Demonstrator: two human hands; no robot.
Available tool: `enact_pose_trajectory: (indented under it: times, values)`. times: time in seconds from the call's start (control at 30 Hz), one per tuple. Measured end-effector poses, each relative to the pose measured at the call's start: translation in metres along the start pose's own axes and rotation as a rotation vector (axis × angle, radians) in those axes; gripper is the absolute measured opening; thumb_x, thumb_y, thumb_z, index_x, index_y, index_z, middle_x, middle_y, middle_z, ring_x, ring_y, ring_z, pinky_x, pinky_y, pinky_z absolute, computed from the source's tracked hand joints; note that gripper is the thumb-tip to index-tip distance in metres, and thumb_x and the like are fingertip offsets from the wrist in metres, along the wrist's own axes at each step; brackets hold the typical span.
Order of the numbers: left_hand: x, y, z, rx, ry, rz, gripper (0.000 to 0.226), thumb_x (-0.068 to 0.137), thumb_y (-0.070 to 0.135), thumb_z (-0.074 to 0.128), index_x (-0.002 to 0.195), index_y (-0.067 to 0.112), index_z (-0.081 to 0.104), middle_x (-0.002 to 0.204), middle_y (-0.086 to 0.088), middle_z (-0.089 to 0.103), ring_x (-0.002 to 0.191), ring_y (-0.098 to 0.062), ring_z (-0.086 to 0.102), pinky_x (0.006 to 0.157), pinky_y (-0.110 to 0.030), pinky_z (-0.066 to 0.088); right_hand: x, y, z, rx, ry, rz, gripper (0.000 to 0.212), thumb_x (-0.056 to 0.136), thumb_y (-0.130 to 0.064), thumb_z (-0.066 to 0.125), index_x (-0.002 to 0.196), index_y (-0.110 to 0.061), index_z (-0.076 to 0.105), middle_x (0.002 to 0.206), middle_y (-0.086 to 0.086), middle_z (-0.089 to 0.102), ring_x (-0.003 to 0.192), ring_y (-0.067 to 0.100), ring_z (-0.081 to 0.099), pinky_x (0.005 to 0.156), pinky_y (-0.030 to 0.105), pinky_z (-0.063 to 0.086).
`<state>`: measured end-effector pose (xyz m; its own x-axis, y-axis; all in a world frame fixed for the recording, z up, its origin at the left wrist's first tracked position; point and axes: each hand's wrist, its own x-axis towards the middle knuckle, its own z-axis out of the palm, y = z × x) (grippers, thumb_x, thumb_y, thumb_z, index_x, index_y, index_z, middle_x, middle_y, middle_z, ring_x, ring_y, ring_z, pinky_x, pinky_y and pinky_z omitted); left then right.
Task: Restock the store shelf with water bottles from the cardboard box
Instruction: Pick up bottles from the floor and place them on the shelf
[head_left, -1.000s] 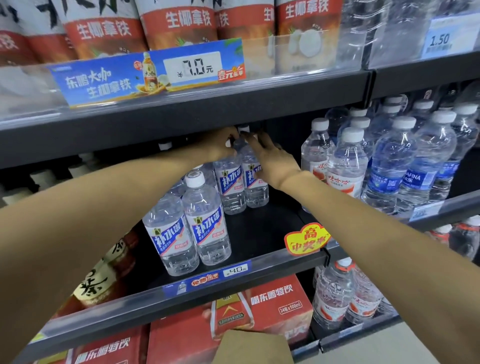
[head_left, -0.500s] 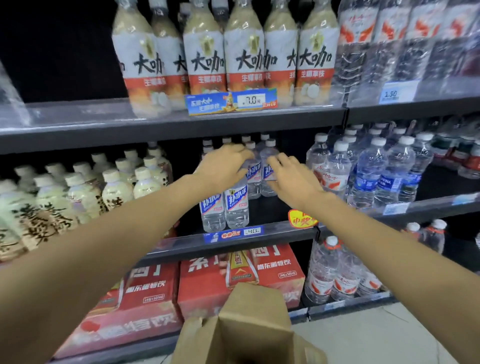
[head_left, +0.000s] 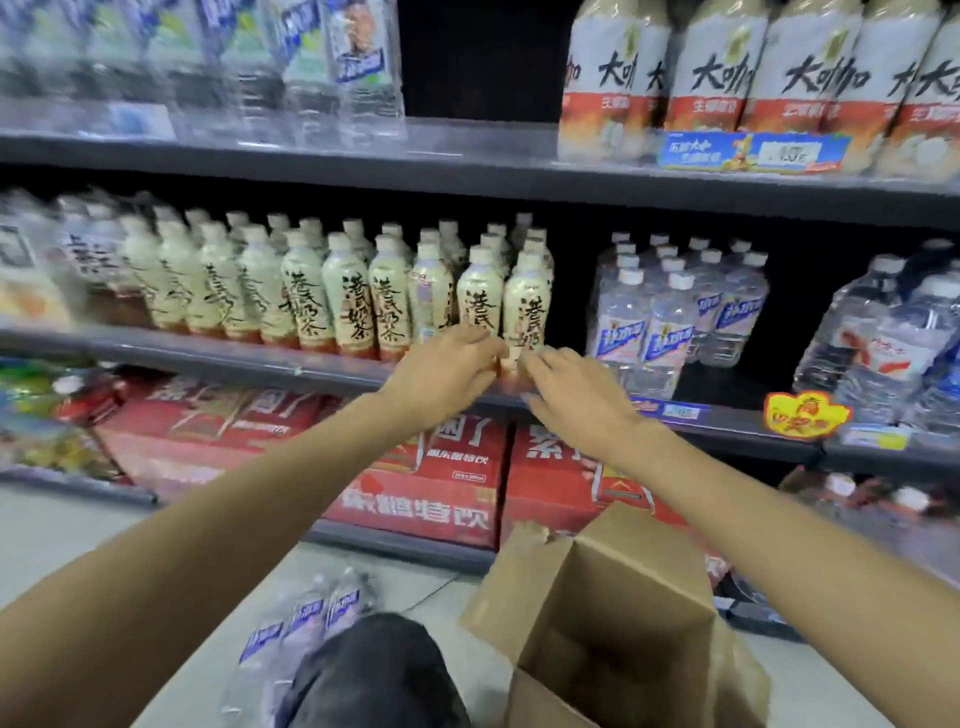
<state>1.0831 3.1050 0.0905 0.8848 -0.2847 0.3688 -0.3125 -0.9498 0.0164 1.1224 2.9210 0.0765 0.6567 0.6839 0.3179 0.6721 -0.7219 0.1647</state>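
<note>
While several water bottles (head_left: 670, 332) already stand near the shelf (head_left: 311, 366) front edge, more lie on the floor (head_left: 296, 629) beside the cardboard box (head_left: 613, 613), and both hands (head_left: 441, 374) hover together, loosely open, holding nothing.

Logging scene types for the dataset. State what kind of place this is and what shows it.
Most likely a shop's drinks aisle. Dark shelves hold rows of milk tea bottles and water bottles, price tags sit on the shelf edges, and an open cardboard box stands on the floor.
</note>
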Motion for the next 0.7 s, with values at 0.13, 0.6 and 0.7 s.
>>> enact_pose_trajectory:
  times: [0.13,0.6,0.7]
  values:
    - [-0.067,-0.050,0.012,0.017,-0.047,-0.200,0.035,0.094,0.026,0.053,0.129,0.023,0.053,0.125,-0.003,0.057,0.117,-0.026,0.053,0.084,-0.040,0.050,0.027,-0.068,0.034,0.051,-0.036,-0.150,0.035,0.097,-0.030,0.048,0.128,-0.015,0.044,0.121,0.006,0.055,0.112,0.028,0.054,0.081,0.038,0.042]
    - [-0.237,-0.190,0.154,-0.049,-0.308,-0.540,0.033,0.094,0.027,0.054,0.127,0.024,0.056,0.129,0.000,0.058,0.109,-0.024,0.061,0.077,-0.036,0.053,0.090,-0.229,0.195,0.243,-0.300,-0.337,0.034,0.096,-0.020,0.049,0.130,-0.013,0.046,0.122,0.007,0.059,0.111,0.028,0.056,0.081,0.037,0.045]
    - [-0.267,-0.203,0.198,-0.073,-0.420,-0.602,0.036,0.094,0.031,0.053,0.130,0.026,0.052,0.137,0.003,0.053,0.120,-0.023,0.055,0.087,-0.037,0.050,0.090,-0.246,0.236,0.236,-0.407,-0.351,0.030,0.096,-0.016,0.049,0.126,-0.013,0.046,0.118,0.008,0.060,0.106,0.028,0.059,0.075,0.036,0.046]
